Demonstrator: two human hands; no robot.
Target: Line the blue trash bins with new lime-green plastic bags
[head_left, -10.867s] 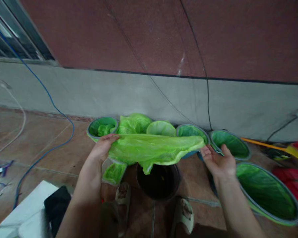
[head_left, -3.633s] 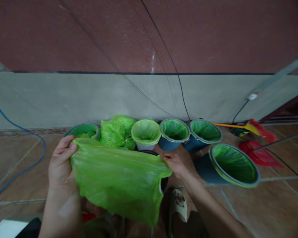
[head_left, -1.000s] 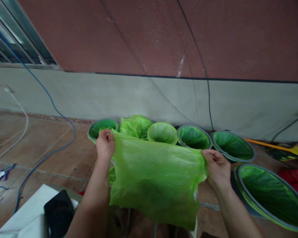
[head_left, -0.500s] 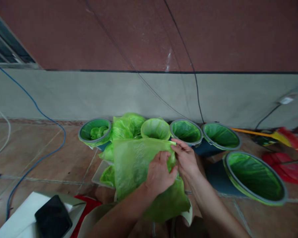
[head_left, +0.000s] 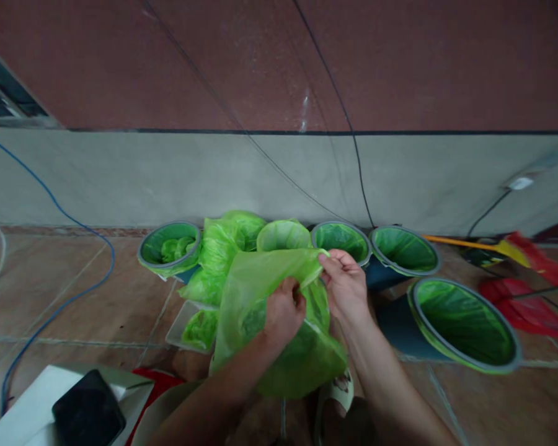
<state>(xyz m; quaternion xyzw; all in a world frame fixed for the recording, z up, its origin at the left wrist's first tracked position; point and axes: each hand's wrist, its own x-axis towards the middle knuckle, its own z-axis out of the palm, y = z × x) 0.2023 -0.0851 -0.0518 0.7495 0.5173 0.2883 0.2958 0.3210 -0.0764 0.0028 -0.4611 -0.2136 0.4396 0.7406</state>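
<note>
The left hand [head_left: 284,314] has come across from the left corner of the green bag [head_left: 242,297], where it was a second ago, to just beside the right hand [head_left: 346,282], and the flat sheet now bulges. From where I stand, the right grip pinches the bag's upper right corner; the left grip is closed on its film lower down. The bag hangs above the tiled floor [head_left: 79,297], in front of the plastic heap [head_left: 223,244], with a large lined bin [head_left: 404,328] off to the right.
</note>
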